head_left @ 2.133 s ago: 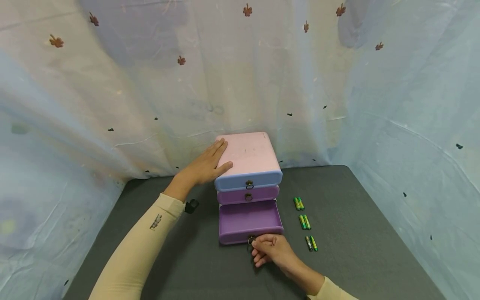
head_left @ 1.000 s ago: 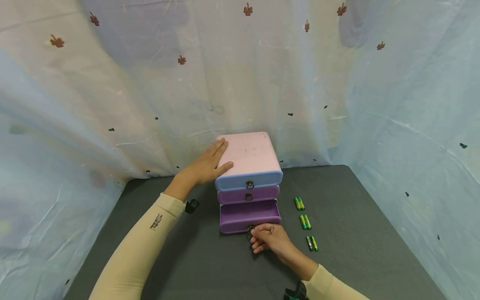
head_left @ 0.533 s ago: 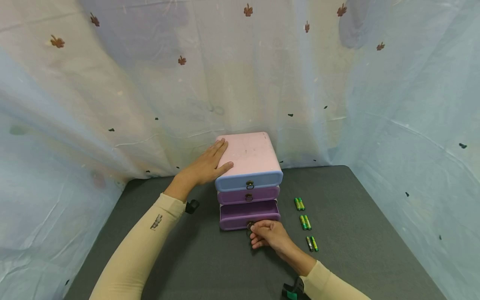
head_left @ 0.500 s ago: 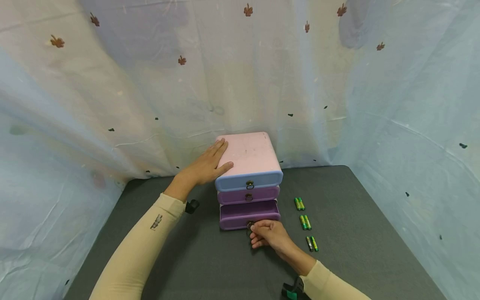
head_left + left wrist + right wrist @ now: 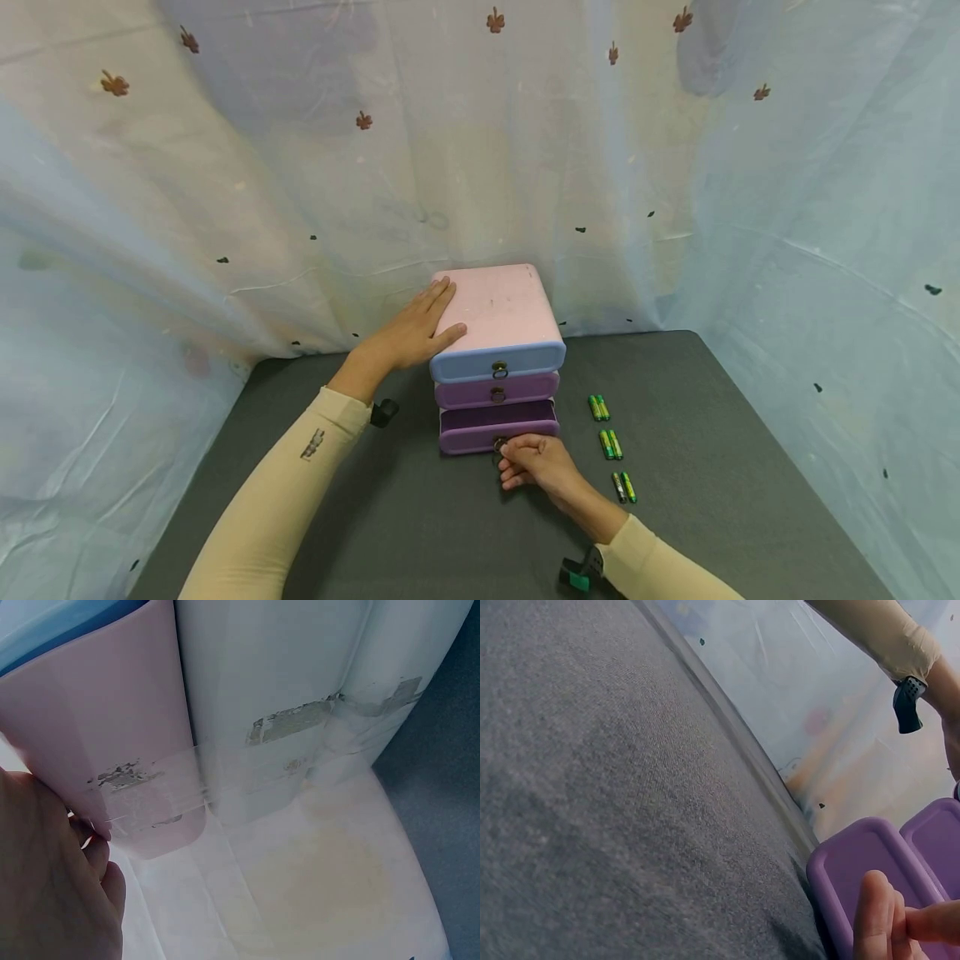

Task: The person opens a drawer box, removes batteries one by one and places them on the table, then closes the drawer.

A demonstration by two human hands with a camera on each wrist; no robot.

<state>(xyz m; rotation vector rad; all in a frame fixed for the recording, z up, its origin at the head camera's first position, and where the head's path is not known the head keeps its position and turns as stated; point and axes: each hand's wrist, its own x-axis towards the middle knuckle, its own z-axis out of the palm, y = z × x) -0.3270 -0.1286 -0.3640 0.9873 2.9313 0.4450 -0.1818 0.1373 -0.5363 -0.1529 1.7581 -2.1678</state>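
A small drawer cabinet (image 5: 498,304) with a pink top stands at the back of the table. Its top drawer front is blue, and the two below are purple. The bottom drawer (image 5: 468,442) sticks partway out, its visible interior bare. My left hand (image 5: 408,333) lies flat along the left edge of the pink top, fingers spread; the left wrist view shows it against the cabinet's pink side (image 5: 112,735). With thumb and fingers my right hand (image 5: 543,467) pinches the bottom drawer's ring pull (image 5: 498,446), which the fingers partly cover.
Right of the cabinet, green batteries lie in three pairs, a far pair (image 5: 598,407), a middle pair (image 5: 611,444) and a near pair (image 5: 624,487). The dark grey table (image 5: 420,533) is bounded behind and at the sides by a patterned curtain (image 5: 480,167).
The bottom drawer has slid inward from well out to partly out, my right hand moving back with it on the ring pull. My left hand has stayed on the cabinet top.
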